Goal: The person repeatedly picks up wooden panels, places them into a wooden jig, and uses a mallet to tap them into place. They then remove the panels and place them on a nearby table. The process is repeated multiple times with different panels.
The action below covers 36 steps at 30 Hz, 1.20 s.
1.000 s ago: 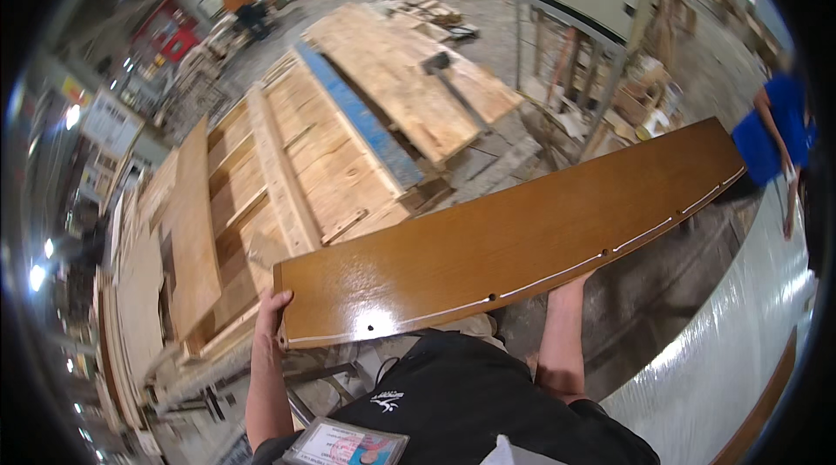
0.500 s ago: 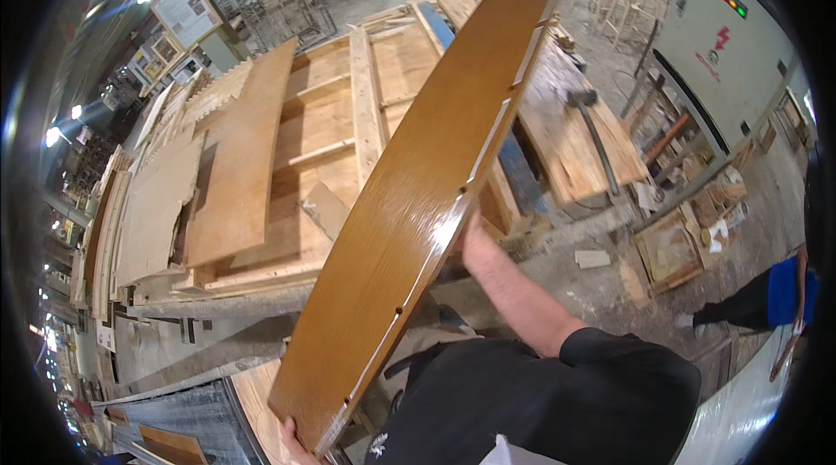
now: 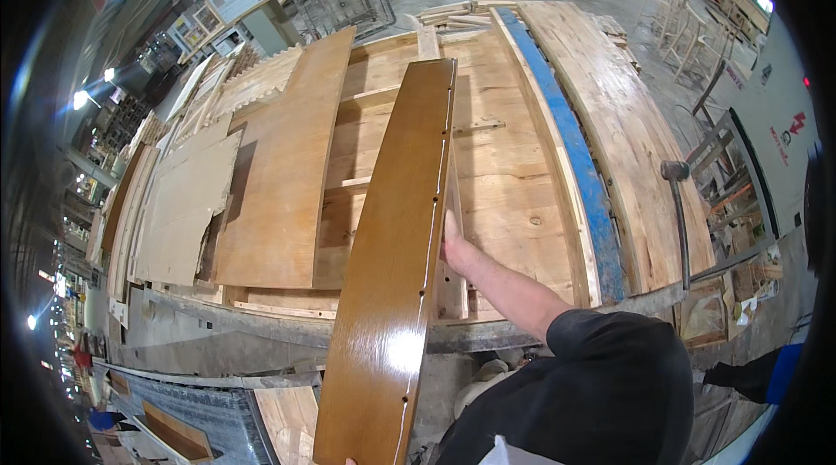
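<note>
A long, glossy brown wooden board (image 3: 380, 247) slants up and away in front of me. Along its right edge run a white line, perhaps glue, and several dark holes. My right hand (image 3: 450, 237) grips that edge about midway, its fingers partly hidden behind the board. At the near end, a bit of my left hand (image 3: 350, 461) shows against the board; the rest lies outside the picture. Beneath the board is a wide wooden frame (image 3: 568, 204) with plywood inside and crosspieces.
A plywood sheet (image 3: 280, 178) and torn cardboard (image 3: 178, 204) lie to the left. A blue beam (image 3: 570, 143) and a light plank (image 3: 623, 134) run along the right, with a black-headed mallet (image 3: 677, 204) on the plank. A grey cabinet (image 3: 788, 117) stands at far right. A blue-clothed person (image 3: 779, 375) is partly visible at lower right.
The board has swung left from its rightward slant, and its far end now sits lower over the frame. My right hand moved with it. My view has turned right.
</note>
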Each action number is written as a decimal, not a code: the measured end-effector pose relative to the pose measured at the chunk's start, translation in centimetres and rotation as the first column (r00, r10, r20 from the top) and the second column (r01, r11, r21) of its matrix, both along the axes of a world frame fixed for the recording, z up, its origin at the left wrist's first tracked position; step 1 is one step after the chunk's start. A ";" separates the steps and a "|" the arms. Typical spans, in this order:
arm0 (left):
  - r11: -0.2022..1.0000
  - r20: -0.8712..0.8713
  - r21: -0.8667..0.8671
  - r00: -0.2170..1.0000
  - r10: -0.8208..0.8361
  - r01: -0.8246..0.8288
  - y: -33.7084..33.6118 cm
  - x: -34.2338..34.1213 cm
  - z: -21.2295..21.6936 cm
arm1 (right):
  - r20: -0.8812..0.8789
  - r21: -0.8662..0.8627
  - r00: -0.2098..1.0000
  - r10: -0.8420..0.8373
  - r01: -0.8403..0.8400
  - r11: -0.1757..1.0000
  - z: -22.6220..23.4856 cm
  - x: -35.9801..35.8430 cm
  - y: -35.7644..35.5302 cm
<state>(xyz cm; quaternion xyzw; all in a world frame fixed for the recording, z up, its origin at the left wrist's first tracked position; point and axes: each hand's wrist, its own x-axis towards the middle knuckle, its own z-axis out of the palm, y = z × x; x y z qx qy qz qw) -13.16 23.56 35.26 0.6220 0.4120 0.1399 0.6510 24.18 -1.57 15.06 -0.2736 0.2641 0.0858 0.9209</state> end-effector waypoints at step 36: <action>0.770 0.265 0.511 0.782 -0.564 0.383 -19.2 13.8 -26.0 | -0.168 -0.985 0.970 0.173 -0.157 -0.075 2.4 9.9 -13.9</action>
